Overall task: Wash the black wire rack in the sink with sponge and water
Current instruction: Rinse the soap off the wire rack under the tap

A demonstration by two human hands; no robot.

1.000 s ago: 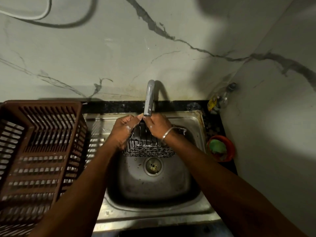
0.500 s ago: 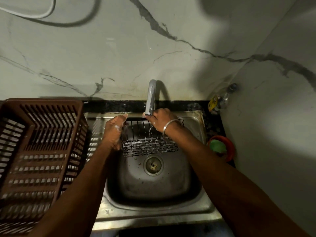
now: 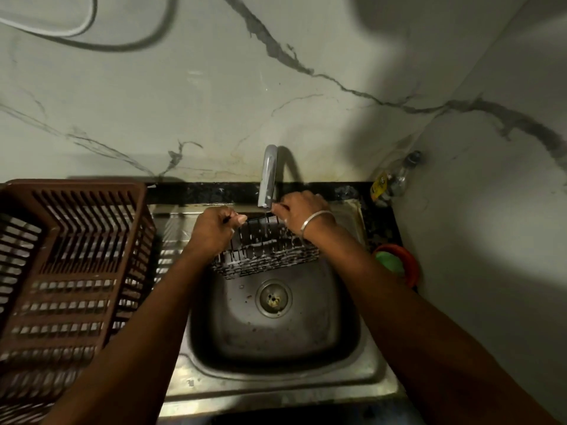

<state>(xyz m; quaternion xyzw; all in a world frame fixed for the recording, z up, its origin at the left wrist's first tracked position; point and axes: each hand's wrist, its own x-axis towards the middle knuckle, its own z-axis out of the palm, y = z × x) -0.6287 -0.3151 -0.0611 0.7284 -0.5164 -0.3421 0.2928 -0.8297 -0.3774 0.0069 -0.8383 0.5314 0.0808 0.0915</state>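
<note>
The black wire rack (image 3: pixel 264 256), streaked with white suds, is held over the back of the steel sink (image 3: pixel 276 348). My left hand (image 3: pixel 214 228) grips its top rim at the left corner. My right hand (image 3: pixel 299 211), with a silver bangle on the wrist, holds the rim at the right, just beside the tap spout (image 3: pixel 267 176). A thin stream of water falls from the spout onto the rack. No sponge is in either hand.
A brown plastic dish basket (image 3: pixel 70 271) stands on the drainboard to the left. A red bowl with a green scrubber (image 3: pixel 395 262) sits on the right counter, and a small bottle (image 3: pixel 389 182) lies in the back corner. The drain (image 3: pixel 274 298) is open.
My hands have spread apart along the rack's top rim and the rack has been raised and turned more upright under the tap. The view has shifted slightly.
</note>
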